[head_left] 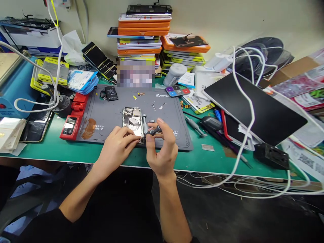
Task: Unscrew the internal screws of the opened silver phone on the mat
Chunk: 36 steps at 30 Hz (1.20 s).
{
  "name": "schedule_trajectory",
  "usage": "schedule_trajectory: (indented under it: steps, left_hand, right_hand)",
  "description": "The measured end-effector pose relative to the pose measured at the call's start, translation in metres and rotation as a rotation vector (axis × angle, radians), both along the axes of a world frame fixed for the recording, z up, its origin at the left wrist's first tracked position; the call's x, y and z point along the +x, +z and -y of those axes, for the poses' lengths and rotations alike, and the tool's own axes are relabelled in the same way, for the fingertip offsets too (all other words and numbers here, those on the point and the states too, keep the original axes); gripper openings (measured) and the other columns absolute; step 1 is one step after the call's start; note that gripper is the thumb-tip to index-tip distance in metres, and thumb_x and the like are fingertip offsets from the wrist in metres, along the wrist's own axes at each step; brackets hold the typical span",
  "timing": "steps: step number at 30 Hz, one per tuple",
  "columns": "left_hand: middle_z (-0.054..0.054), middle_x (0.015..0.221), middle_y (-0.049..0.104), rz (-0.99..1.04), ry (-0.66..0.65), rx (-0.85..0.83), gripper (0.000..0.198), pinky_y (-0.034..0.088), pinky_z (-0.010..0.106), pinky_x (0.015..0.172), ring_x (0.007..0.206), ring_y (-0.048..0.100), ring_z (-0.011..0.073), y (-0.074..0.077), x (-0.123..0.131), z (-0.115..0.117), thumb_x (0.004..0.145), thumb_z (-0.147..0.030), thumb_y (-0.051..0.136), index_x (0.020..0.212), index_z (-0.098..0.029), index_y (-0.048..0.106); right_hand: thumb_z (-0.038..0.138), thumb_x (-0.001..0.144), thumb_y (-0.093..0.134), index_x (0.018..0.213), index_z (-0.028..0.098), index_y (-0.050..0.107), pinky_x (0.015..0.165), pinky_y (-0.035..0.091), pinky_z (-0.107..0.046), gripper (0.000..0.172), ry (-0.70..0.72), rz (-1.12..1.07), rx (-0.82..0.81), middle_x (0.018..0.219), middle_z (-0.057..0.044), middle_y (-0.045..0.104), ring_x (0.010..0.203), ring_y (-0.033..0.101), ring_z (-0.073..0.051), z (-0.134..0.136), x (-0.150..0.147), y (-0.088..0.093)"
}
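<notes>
An opened phone housing (132,118) lies on a grey repair mat (167,111), its inner parts showing. My left hand (116,147) rests on the mat with its fingers pressed on the phone's lower edge, holding it still. My right hand (162,148) is closed in a pinch round a small dark screwdriver (153,131), whose tip points left toward the phone's lower right corner. A small black battery (111,93) and loose tiny parts (154,107) lie on the mat behind the phone.
A red tool (73,118) sits left of the mat, a black tablet (253,108) and white cables (249,111) to the right. Stacked orange and yellow cases (144,30) stand at the back. More screwdrivers (194,125) lie beside the mat. The green table edge (202,167) runs near me.
</notes>
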<state>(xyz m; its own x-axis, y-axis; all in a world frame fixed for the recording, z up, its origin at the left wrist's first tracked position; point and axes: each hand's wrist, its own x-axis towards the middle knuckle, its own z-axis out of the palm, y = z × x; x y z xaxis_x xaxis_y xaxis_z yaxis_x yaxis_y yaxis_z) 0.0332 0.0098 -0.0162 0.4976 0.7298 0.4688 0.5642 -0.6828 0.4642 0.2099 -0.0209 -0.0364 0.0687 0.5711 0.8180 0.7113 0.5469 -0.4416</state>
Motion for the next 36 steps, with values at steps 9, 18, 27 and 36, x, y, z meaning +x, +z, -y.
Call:
schedule_trajectory:
  steps: [9, 18, 27, 36]
  left_hand:
    - [0.005, 0.110, 0.074, 0.002, -0.004, -0.013, 0.017, 0.056, 0.035, 0.086, 0.097, 0.059, 0.0213, 0.0014, 0.0002, 0.0000, 0.111, -0.028, 0.063, 0.115, -0.021, 0.078]
    - [0.005, 0.112, 0.075, 0.011, 0.003, -0.033, 0.012, 0.055, 0.035, 0.086, 0.099, 0.062, 0.0208, 0.0045, -0.0001, 0.0004, 0.109, -0.026, 0.066, 0.107, -0.020, 0.076]
    - [0.005, 0.112, 0.076, 0.027, -0.003, -0.012, 0.014, 0.057, 0.035, 0.087, 0.099, 0.062, 0.0203, 0.0016, 0.0002, 0.0009, 0.109, -0.025, 0.066, 0.111, -0.020, 0.079]
    - [0.006, 0.111, 0.077, 0.023, -0.013, -0.018, 0.016, 0.058, 0.035, 0.086, 0.098, 0.063, 0.0208, 0.0030, -0.0001, 0.0005, 0.110, -0.025, 0.064, 0.113, -0.021, 0.079]
  right_hand:
    - [0.013, 0.100, 0.068, 0.165, 0.028, 0.038, 0.075, 0.072, -0.035, 0.073, -0.083, -0.021, 0.052, 0.148, -0.016, 0.068, 0.096, 0.080, -0.020, -0.0035, -0.0027, -0.0026]
    - [0.016, 0.105, 0.063, 0.165, 0.033, 0.035, 0.072, 0.073, -0.034, 0.068, 0.022, -0.148, 0.030, 0.141, -0.013, 0.068, 0.093, 0.080, -0.018, -0.0003, -0.0041, 0.0022]
    - [0.012, 0.103, 0.062, 0.162, 0.029, 0.042, 0.073, 0.073, -0.033, 0.064, -0.005, -0.132, -0.003, 0.135, -0.013, 0.073, 0.089, 0.080, -0.018, 0.0026, -0.0031, 0.0027]
    - [0.012, 0.103, 0.062, 0.164, 0.030, 0.040, 0.077, 0.073, -0.034, 0.067, 0.029, -0.109, -0.032, 0.142, -0.012, 0.069, 0.094, 0.080, -0.018, 0.0030, -0.0026, -0.0006]
